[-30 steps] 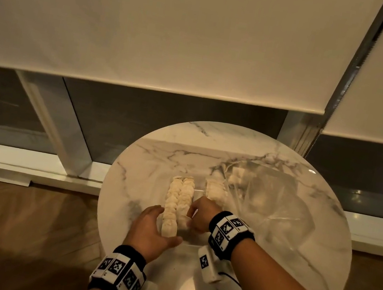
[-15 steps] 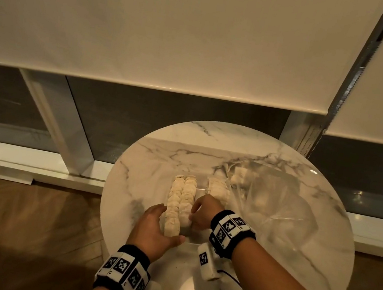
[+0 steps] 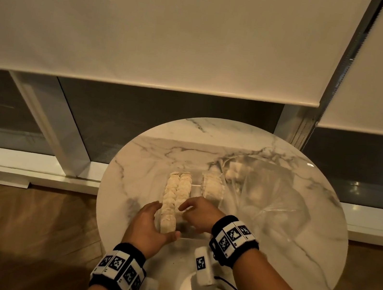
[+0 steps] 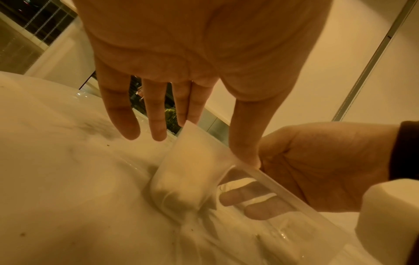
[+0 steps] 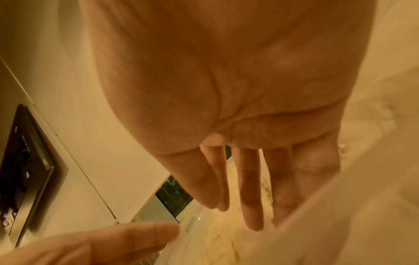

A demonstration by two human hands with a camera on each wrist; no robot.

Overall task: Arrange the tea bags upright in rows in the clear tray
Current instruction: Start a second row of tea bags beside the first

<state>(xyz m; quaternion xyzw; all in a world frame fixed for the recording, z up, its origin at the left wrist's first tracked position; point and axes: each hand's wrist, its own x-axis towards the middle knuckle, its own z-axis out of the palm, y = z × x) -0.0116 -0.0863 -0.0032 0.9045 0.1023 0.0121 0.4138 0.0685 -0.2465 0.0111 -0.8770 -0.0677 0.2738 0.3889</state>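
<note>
A clear tray point(image 3: 192, 234) stands mid-table with a double row of pale tea bags point(image 3: 177, 190) upright along its left side and a shorter row point(image 3: 212, 188) on its right. My left hand point(image 3: 154, 218) cups the tray's near-left corner, fingers straight along the left wall. In the left wrist view its thumb point(image 4: 243, 143) presses on the tray rim point(image 4: 285, 186) beside the nearest tea bag point(image 4: 188, 172). My right hand point(image 3: 197, 211) reaches down into the tray next to the double row with straight fingers point(image 5: 251, 197); I see nothing between them.
The round marble table point(image 3: 152, 158) stands before a window with lowered blinds. A crumpled clear plastic bag point(image 3: 272, 201) lies right of the tray with a few tea bags point(image 3: 234, 172) inside. Wooden floor lies to the left.
Both hands stay at the tray's near end. The right hand's fingers have edged slightly left toward the double row.
</note>
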